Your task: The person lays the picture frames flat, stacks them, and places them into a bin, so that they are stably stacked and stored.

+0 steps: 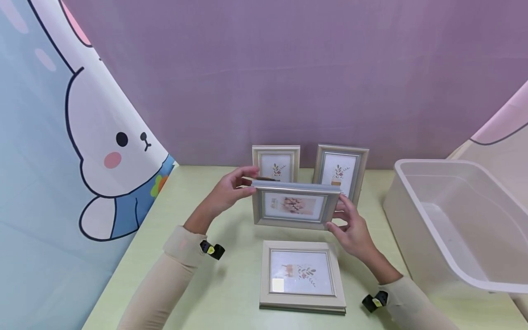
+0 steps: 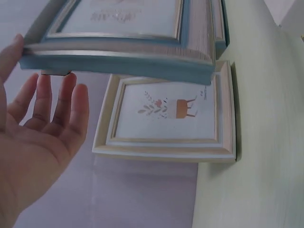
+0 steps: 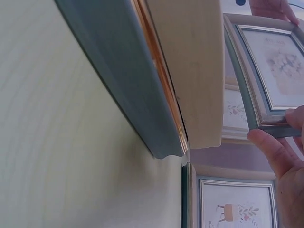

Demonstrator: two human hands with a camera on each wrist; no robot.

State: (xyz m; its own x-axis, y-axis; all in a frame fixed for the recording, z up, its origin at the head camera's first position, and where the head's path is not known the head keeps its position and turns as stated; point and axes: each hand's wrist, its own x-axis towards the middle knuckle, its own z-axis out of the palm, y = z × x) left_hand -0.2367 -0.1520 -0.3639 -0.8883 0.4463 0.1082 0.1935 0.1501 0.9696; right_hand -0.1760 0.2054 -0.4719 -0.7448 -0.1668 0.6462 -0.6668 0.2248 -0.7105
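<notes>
Both hands hold a silver-grey picture frame point(image 1: 294, 206) on its side above the table, its floral picture facing me. My left hand point(image 1: 228, 188) pinches its left end, thumb in front and fingers behind, as the left wrist view shows. At the lower right corner, my right hand point(image 1: 350, 229) grips it with the thumb on the front. Behind it, a cream frame point(image 1: 275, 166) and a grey-beige frame point(image 1: 340, 168) stand upright, partly hidden. Nearer me lies a cream frame point(image 1: 303, 275) stacked on a grey-blue frame point(image 3: 118, 71).
A large whitish plastic bin point(image 1: 429, 224) stands at the right of the pale green table point(image 1: 165, 275). A purple cloth point(image 1: 288, 82) hangs behind the table, and a rabbit-print cloth point(image 1: 111, 137) hangs at the left.
</notes>
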